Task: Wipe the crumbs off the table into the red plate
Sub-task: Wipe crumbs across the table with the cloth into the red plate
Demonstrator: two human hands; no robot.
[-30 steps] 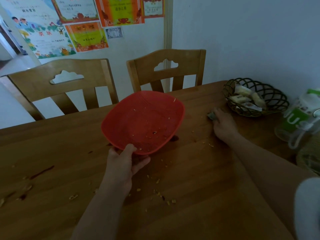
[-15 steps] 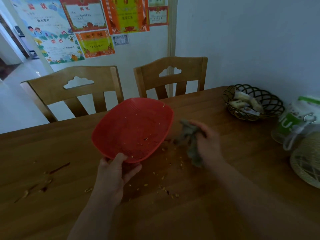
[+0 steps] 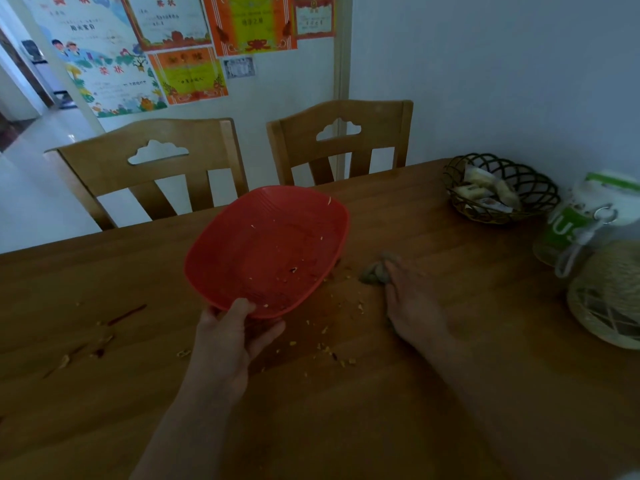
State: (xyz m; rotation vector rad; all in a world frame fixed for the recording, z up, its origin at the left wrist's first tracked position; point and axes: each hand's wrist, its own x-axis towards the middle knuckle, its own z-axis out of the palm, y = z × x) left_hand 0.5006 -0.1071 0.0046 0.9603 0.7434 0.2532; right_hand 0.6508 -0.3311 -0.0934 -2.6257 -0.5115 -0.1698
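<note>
On the worktop [image 3: 398,427], the left hand [image 3: 228,341] grips the tilted red plate [image 3: 266,247] by its near rim while the right hand [image 3: 412,306] presses a grey cloth [image 3: 374,273] flat beside it; a fast sweep could scatter crumbs [image 3: 325,329] past the rim

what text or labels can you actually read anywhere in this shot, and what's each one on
"US": white letters, partly cut off, on the green label of the plastic jar at the table's right edge.
Certificates and posters on the wall: printed characters, too blurred to read.
Snack wrappers in the wire basket: print too small to read.
</note>
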